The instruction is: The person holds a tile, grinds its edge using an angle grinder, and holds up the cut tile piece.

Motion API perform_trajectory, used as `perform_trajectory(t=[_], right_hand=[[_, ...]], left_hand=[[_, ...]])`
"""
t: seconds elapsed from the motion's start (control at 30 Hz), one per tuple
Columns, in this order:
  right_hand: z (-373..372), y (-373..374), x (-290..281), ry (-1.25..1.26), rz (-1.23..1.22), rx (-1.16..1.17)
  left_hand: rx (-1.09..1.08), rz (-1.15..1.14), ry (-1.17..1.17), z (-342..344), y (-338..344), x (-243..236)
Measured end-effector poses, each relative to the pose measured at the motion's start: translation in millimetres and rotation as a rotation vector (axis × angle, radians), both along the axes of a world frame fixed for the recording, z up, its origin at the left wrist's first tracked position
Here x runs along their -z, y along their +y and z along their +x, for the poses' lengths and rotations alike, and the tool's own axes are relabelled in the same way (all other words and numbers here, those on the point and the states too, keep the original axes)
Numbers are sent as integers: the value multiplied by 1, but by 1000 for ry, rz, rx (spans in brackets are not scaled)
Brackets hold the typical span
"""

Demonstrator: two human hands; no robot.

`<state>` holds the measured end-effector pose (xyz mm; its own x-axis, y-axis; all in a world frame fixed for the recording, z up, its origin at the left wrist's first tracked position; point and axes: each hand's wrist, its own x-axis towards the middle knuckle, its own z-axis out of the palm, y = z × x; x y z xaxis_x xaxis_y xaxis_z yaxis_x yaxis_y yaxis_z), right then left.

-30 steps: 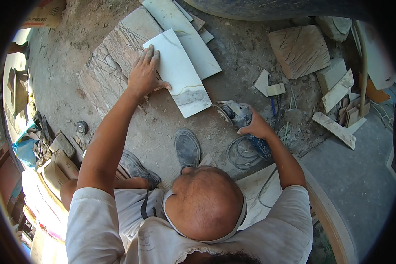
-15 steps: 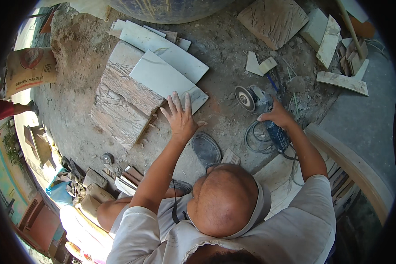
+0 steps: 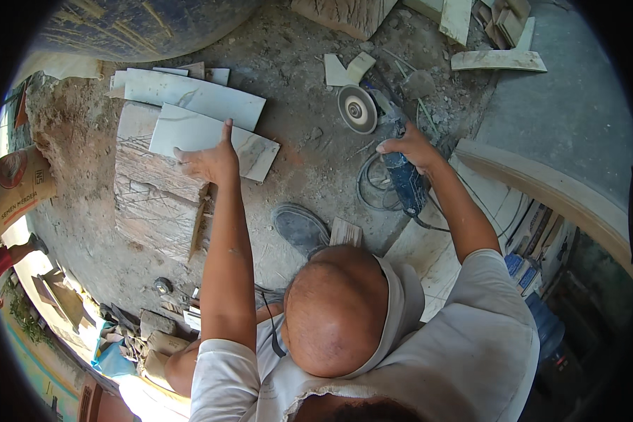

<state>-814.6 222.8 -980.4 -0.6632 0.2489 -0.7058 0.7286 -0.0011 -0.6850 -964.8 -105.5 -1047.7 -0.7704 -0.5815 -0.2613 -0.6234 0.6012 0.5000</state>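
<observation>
White tile (image 3: 201,133), 11 o'clock: no cut visible. Left hand (image 3: 214,163) at its edge, thumb spread; grip unclear. Right hand (image 3: 413,149), 1 o'clock: closed around grinder (image 3: 403,180).

the pale short-sleeved shirt (image 3: 464,327) is frayed at the neckline (image 3: 304,396), the dusty shoe (image 3: 299,226) dark grey.

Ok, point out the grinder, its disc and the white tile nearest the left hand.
Grinder (image 3: 406,184): head view, on its blue body.
Disc (image 3: 357,110): head view, on the middle of its round face.
White tile (image 3: 194,131): head view, on its plain white top face.
</observation>
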Motion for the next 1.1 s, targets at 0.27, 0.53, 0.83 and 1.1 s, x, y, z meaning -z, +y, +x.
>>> perform_trajectory(t=[0.27, 0.53, 0.83, 1.1], right_hand=[[4, 1, -25, 81, -126, 200], [-5, -17, -15, 96, -253, 106], [-16, -38, 2, 32, -238, 21], [-24, -58, -4, 69, -245, -20]], left_hand=[[-180, -11, -267, -47, -3, -9], [-247, 1005, 377, -24, -121, -18], [-96, 1388, 462, -8, -143, -23], [-208, 1259, 402, -9, -150, -18]])
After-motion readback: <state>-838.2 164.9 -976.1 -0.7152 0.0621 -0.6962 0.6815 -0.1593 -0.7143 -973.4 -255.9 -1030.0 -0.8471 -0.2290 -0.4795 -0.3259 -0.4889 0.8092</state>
